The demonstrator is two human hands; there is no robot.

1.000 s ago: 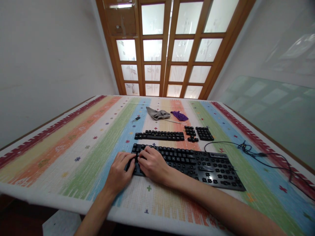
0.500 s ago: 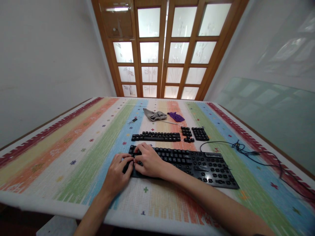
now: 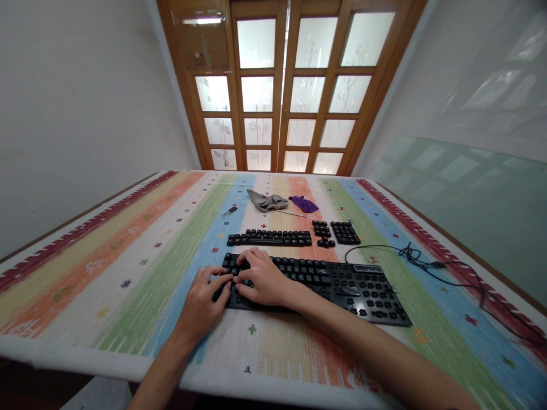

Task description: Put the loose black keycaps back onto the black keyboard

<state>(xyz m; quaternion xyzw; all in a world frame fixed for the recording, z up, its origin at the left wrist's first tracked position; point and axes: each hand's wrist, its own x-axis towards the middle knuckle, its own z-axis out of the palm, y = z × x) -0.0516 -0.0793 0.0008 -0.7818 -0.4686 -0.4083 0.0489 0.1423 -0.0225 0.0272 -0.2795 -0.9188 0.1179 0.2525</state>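
A black keyboard (image 3: pixel 316 279) lies on the table in front of me. Keycaps cover its left and middle part, while bare key sockets show at its right end. My left hand (image 3: pixel 203 299) is at the keyboard's left end, thumb and fingers bent around that edge. Over the left keys, my right hand (image 3: pixel 262 279) is closed, its thumb and index fingertips close together beside my left fingertips. Anything small between the right fingertips is hidden. Behind the keyboard, loose black keycaps (image 3: pixel 271 239) stand in rows, with smaller groups of keycaps (image 3: pixel 345 233) to their right.
Farther back lie a grey cloth (image 3: pixel 267 201), a purple cloth (image 3: pixel 304 204), a thin rod (image 3: pixel 292 214) and a small dark tool (image 3: pixel 232 210). The keyboard's cable (image 3: pixel 421 259) is loosely bundled on the right. A striped tablecloth (image 3: pixel 141 296) covers the table.
Both hands stay at the keyboard's left end, with only slight finger shifts. The view has tilted a little; the objects keep their places.
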